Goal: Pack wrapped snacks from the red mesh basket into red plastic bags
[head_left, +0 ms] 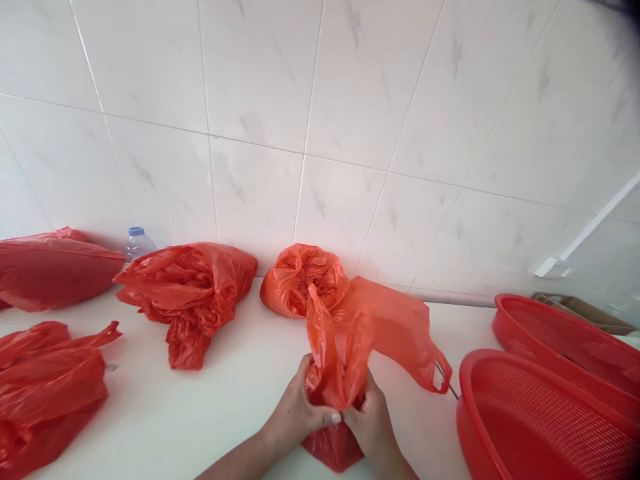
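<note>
Head view: both hands grip one red plastic bag point(340, 347) at the near middle of the white table point(240, 400), left hand point(300, 410) and right hand point(373, 423) closed on its gathered neck. More red bags point(190, 287) lie left and far; two red baskets point(540, 413) sit right

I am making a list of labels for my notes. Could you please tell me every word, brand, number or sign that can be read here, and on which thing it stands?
None can be read.
Red plastic bag in both hands: plain, no print.
Water bottle by the wall: no label visible.
Red baskets: no lettering visible.
</note>
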The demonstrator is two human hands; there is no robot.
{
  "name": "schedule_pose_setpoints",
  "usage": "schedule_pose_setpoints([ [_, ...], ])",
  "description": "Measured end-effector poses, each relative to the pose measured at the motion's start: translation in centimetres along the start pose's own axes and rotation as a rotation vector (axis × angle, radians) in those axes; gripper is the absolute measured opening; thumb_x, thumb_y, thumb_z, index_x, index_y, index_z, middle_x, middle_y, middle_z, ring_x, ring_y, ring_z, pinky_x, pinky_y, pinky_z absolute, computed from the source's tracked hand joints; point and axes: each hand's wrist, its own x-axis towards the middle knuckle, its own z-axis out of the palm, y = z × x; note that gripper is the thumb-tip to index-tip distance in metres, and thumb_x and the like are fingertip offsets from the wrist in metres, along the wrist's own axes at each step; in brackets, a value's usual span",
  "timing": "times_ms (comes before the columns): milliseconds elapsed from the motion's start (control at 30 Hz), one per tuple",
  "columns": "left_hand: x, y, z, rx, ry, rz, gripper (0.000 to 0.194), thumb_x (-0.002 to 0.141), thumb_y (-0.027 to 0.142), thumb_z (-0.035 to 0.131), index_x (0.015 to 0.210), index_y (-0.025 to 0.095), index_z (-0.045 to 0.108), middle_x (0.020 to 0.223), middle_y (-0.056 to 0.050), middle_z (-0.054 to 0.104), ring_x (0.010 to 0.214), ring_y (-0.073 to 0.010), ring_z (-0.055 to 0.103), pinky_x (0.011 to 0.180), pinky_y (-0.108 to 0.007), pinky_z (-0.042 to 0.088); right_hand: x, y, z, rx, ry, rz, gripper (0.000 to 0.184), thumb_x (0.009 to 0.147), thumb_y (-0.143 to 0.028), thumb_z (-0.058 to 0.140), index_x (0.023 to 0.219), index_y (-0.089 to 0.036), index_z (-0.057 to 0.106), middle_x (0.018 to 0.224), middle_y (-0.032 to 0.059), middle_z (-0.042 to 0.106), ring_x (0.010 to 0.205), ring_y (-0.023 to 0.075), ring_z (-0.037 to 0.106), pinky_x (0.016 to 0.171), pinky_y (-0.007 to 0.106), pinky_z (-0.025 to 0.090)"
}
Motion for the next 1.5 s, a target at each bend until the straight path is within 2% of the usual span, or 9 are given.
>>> schedule_pose_setpoints([
  [133, 0.2, -0.4, 0.1, 0.057, 0.019, -0.019, 0.035, 0.068, 0.017, 0.072, 0.101, 0.018, 0.061, 0.092, -0.005, 0.068, 0.083, -0.0227, 0.062, 0.076, -0.032, 0.048, 0.1, 0.3, 0.5, -0.012, 0.022, 0.039, 0.014, 0.079, -0.031, 0.059, 0.089, -0.021, 0.061, 0.084, 0.0009, 0.068, 0.08, 0.0208, 0.063, 0.072, 0.031, 0.049],
  [233, 0.3, -0.7, 0.0, -0.005, 0.033, -0.012, 0.018, 0.072, 0.022, 0.07, 0.088, 0.016, 0.063, 0.087, -0.005, 0.068, 0.083, -0.0225, 0.062, 0.077, -0.032, 0.048, 0.1, 0.5, 0.8, 0.073, 0.074, 0.019, 0.023, 0.081, -0.035, 0.057, 0.098, -0.021, 0.062, 0.096, 0.0035, 0.069, 0.093, 0.0228, 0.063, 0.082, 0.034, 0.049],
  [467, 0.1, 0.1, -0.8, -0.312, -0.11, -0.064, 0.053, 0.064, 0.032, 0.079, 0.109, 0.019, 0.055, 0.103, -0.008, 0.068, 0.092, -0.0251, 0.066, 0.086, -0.04, 0.048, -0.2, -0.5, 0.1, 0.138, -0.028, 0.024, 0.03, 0.077, -0.039, 0.065, 0.1, -0.019, 0.064, 0.1, 0.0073, 0.07, 0.094, 0.0255, 0.064, 0.083, 0.038, 0.05],
  [600, 0.1, 0.1, -1.4, -0.447, -0.147, -0.138, 0.039, 0.066, 0.025, 0.076, 0.1, 0.015, 0.06, 0.095, -0.01, 0.071, 0.092, -0.0275, 0.067, 0.087, -0.041, 0.049, -0.2, -0.6, -0.1, 0.136, -0.117, -0.012, 0.031, 0.074, -0.037, 0.069, 0.098, -0.017, 0.065, 0.1, 0.0082, 0.07, 0.094, 0.0258, 0.064, 0.082, 0.038, 0.049],
  [800, 0.8, -0.6, -2.6, -0.587, -0.098, -0.187, 0.031, 0.068, 0.015, 0.069, 0.098, 0.015, 0.063, 0.089, -0.009, 0.073, 0.093, -0.0279, 0.069, 0.09, -0.043, 0.049, 0.6, 0.7, 0.2, 0.184, -0.01, 0.06, 0.028, 0.08, -0.041, 0.059, 0.09, -0.015, 0.066, 0.094, 0.0084, 0.071, 0.088, 0.0245, 0.064, 0.078, 0.035, 0.049],
  [1033, 1.1, -0.9, -2.7, -0.665, -0.105, -0.266, 0.034, 0.077, 0.02, 0.069, 0.109, 0.013, 0.061, 0.105, -0.014, 0.071, 0.104, -0.029, 0.065, 0.097, -0.043, 0.045, 0.8, 0.8, 0.1, 0.232, -0.047, 0.061, 0.032, 0.082, -0.044, 0.058, 0.101, -0.02, 0.065, 0.107, 0.0079, 0.068, 0.095, 0.0234, 0.063, 0.08, 0.034, 0.049],
  [1233, 1.7, -1.6, -2.9, -0.674, 0.021, -0.333, 0.028, 0.082, 0.026, 0.065, 0.107, 0.014, 0.061, 0.1, -0.012, 0.073, 0.103, -0.0271, 0.066, 0.096, -0.04, 0.047, 1.0, 1.7, -0.5, 0.33, -0.004, 0.162, 0.029, 0.08, -0.044, 0.059, 0.09, -0.017, 0.067, 0.097, 0.0071, 0.07, 0.093, 0.0244, 0.063, 0.081, 0.033, 0.048],
  [1400, 1.9, -1.3, -3.2, -0.676, 0.045, -0.313, 0.032, 0.077, 0.015, 0.068, 0.109, 0.012, 0.06, 0.099, -0.013, 0.072, 0.1, -0.0281, 0.067, 0.094, -0.042, 0.049, 1.1, 1.9, -0.8, 0.407, -0.089, 0.167, 0.026, 0.079, -0.041, 0.061, 0.086, -0.016, 0.065, 0.089, 0.0069, 0.07, 0.084, 0.0239, 0.064, 0.073, 0.033, 0.05],
  [1500, 1.9, -1.3, -3.3, -0.656, 0.051, -0.3, 0.033, 0.074, 0.009, 0.068, 0.106, 0.01, 0.061, 0.098, -0.015, 0.072, 0.096, -0.0291, 0.068, 0.092, -0.044, 0.05, 1.2, 1.6, -1.2, 0.477, -0.189, 0.163, 0.035, 0.07, -0.037, 0.071, 0.098, -0.017, 0.064, 0.098, 0.0085, 0.069, 0.088, 0.0253, 0.064, 0.079, 0.037, 0.05],
])
